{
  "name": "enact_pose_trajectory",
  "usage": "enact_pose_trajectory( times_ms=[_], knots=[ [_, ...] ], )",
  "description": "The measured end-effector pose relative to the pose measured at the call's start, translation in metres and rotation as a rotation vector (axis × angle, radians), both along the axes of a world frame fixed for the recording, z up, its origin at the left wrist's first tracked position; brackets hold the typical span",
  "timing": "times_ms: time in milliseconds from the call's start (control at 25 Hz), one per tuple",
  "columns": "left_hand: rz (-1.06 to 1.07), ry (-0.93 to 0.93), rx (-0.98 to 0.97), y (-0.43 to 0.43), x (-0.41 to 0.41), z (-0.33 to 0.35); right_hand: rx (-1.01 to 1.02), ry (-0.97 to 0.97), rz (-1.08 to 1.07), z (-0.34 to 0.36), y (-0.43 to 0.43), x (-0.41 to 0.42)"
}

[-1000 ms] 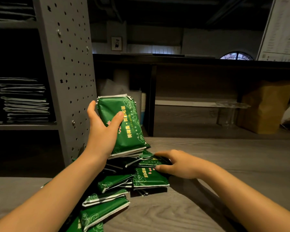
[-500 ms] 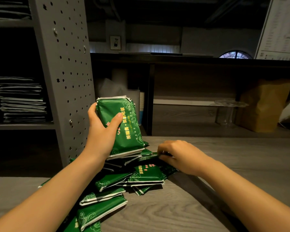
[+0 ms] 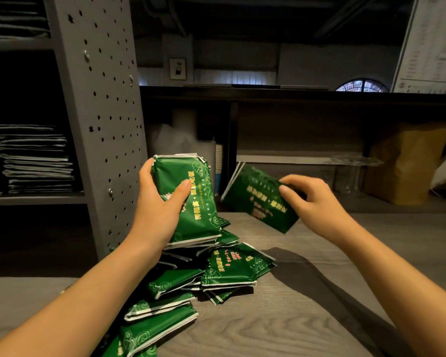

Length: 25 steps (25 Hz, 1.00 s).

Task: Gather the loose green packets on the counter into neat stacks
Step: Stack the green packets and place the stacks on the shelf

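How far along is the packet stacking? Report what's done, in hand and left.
Done: the left hand grips a squared-up stack of packets, held upright. In hand: the right hand pinches a lifted packet, blurred, beside it, not yet added. Left: a jumbled pile of packets on the counter.

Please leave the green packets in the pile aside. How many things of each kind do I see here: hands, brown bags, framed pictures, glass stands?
Hands: 2 (left hand grips a stack; right hand pinches a packet)
Brown bag: 1
Framed picture: 1
Glass stand: 1
Total: 5
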<state>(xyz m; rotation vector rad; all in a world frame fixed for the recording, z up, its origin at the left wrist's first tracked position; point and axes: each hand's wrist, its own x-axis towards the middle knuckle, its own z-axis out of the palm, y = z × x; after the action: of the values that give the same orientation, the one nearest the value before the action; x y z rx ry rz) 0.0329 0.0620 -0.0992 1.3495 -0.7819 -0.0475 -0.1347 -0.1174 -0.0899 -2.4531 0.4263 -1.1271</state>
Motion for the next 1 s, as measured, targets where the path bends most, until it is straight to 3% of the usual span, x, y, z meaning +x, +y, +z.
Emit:
enact_pose_trajectory(
  times_ms=[120,200,360,640,1000],
  knots=[
    [0.008,-0.060,0.021,0.000,-0.006,0.000,0.377,-0.344,0.106,-0.005,0.019,0.014],
    [-0.001,-0.063,0.021,-0.001,-0.008,-0.001,0.526,-0.416,0.185,-0.011,0.035,0.025],
    [-0.021,0.031,0.011,-0.003,-0.009,-0.002,0.519,-0.344,0.275,-0.021,0.058,0.037],
    [-0.051,0.097,0.019,-0.005,-0.011,-0.004,0.650,-0.394,0.389,-0.017,0.062,0.035],
    [-0.124,0.051,-0.092,-0.005,-0.034,-0.008,0.498,-0.209,0.366,-0.050,0.098,0.058]
  ],
)
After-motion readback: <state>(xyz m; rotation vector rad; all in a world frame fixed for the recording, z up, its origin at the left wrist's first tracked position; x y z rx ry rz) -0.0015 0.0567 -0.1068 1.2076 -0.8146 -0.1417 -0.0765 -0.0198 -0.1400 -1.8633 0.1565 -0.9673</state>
